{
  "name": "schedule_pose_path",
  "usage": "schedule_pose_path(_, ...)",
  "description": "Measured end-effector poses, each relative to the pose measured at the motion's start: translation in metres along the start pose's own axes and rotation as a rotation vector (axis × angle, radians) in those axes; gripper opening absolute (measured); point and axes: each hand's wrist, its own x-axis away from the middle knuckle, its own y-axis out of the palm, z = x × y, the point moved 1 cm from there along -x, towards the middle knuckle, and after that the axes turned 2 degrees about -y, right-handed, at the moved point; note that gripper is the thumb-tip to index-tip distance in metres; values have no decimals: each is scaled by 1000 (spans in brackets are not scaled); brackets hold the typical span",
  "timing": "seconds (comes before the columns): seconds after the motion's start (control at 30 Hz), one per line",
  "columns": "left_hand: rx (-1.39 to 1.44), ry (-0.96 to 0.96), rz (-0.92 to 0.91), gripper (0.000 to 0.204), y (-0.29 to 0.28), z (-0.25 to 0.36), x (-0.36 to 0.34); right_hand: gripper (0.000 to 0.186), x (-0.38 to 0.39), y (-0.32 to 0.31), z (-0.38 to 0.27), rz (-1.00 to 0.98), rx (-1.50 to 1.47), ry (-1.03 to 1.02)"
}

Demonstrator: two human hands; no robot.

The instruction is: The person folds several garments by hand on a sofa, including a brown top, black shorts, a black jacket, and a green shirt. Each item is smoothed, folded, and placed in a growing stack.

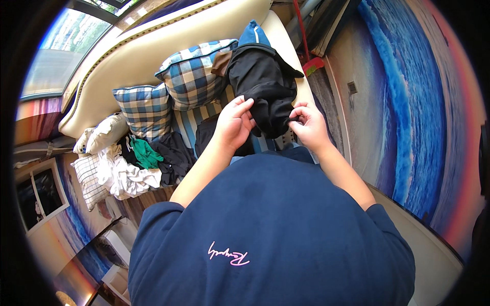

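A black garment [263,81] lies over the right end of a cream sofa [214,20], with a blue cloth or cushion corner [251,34] and a brown piece [219,64] behind it. My left hand [235,122] grips the garment's left side, thumb up and fingers curled. My right hand [305,125] pinches its lower right edge between thumb and fingers. Left of the garment, more dark fabric [206,133] rests on the striped seat [184,122], partly hidden by my left arm.
Two plaid pillows [191,69] lean on the backrest. At left lie white clothes [122,173], a green cloth [145,153], dark clothes [173,158] and pale cushions [107,132]. A red broom [312,65] stands behind the sofa's right arm, beside an ocean-printed floor [403,112].
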Motion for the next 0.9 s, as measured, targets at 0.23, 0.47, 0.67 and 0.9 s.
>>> schedule_pose_path(0.23, -143, 157, 57, 7, 6, 1, -2, 21, -7, -2, -18, 440, 725, -514)
schedule_pose_path(0.47, -1344, 902, 275, 16, 11, 10, 0, 8, -32, -6, -21, -14, 72, -233)
schedule_pose_path(0.67, -1003, 485, 67, 20, -20, 13, -21, 10, -33, 2, -33, -251, -567, -139)
schedule_pose_path(0.9, -880, 759, 149, 17, 10, 10, -16, 16, -37, 12, -48, 6, -133, -284)
